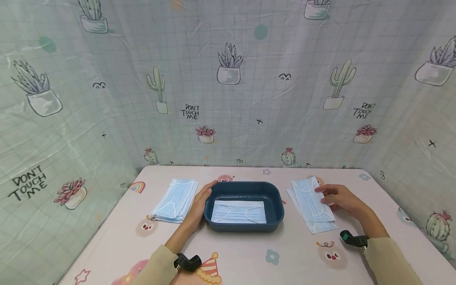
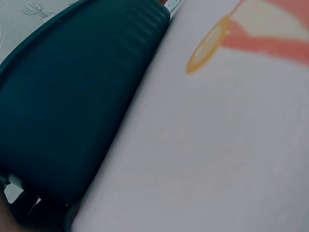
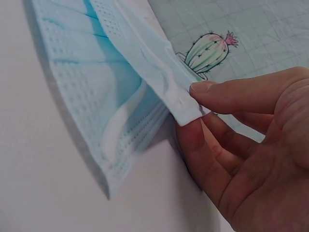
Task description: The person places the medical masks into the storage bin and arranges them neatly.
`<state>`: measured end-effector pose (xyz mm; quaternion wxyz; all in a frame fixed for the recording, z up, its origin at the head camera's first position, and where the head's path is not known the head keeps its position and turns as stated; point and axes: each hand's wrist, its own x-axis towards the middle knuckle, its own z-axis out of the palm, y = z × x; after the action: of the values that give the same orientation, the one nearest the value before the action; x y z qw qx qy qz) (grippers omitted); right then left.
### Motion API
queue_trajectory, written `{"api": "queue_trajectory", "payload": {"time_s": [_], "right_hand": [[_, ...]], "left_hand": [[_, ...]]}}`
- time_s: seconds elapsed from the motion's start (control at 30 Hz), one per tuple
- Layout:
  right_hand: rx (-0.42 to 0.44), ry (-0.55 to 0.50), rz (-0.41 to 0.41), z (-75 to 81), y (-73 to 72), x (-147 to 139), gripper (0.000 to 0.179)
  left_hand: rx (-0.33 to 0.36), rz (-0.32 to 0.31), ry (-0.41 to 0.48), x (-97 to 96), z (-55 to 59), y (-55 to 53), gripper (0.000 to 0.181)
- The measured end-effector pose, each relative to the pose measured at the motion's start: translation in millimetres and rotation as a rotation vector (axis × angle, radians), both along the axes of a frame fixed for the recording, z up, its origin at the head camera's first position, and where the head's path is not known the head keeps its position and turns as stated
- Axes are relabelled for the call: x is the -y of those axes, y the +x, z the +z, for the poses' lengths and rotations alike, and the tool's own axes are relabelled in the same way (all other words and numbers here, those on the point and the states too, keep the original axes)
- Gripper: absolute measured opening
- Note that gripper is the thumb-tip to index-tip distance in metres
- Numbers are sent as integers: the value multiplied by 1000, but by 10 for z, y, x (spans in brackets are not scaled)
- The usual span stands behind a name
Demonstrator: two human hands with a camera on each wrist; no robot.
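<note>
A dark blue rectangular tray [image 1: 244, 227] sits mid-table, with a light blue face mask [image 1: 238, 212] lying flat inside. My left hand [image 1: 199, 204] rests along the tray's left side, fingers extended toward its back left corner. In the left wrist view the outer wall of the tray [image 2: 82, 92] fills the left part, and little of the hand shows. My right hand [image 1: 340, 198] pinches the edge of a face mask [image 1: 313, 200] between thumb and fingers. Close up, this pinched mask [image 3: 154, 72] is raised above another pleated mask [image 3: 91, 92] with a white ear loop.
A fanned stack of face masks [image 1: 176, 200] lies left of the tray, close to my left forearm. The white table [image 1: 246, 263] has printed cartoon figures. A cactus-patterned curtain [image 1: 228, 99] hangs behind the table and on both sides.
</note>
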<state>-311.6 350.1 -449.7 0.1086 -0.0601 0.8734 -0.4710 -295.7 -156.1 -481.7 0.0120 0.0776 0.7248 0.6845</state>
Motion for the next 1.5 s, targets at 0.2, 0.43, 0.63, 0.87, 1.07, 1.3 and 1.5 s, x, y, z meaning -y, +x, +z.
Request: {"api": "queue_trajectory", "payload": {"time_s": [0.2, 0.43, 0.63, 0.87, 1.07, 1.3, 1.5], "right_hand": [[-7, 12, -4, -2, -23, -33, 50], [-23, 29, -2, 50, -6, -34, 51], [-33, 28, 9, 103, -10, -25, 52], [-34, 41, 15, 161, 0, -38, 49], [-47, 55, 27, 250, 13, -21, 50], [-60, 48, 37, 298, 10, 9, 50], [-81, 42, 44, 337, 29, 38, 50]], "left_hand": [[-5, -5, 2, -4, 11, 6, 48], [-3, 0, -4, -4, 12, 14, 48], [-13, -7, 5, 5, -2, 18, 47], [-8, -10, 4, 2, -6, 16, 48], [-12, -6, 0, -4, -3, 13, 49], [-5, -4, -4, -4, 1, 15, 49], [-5, -9, 13, -5, 4, 16, 48]]}}
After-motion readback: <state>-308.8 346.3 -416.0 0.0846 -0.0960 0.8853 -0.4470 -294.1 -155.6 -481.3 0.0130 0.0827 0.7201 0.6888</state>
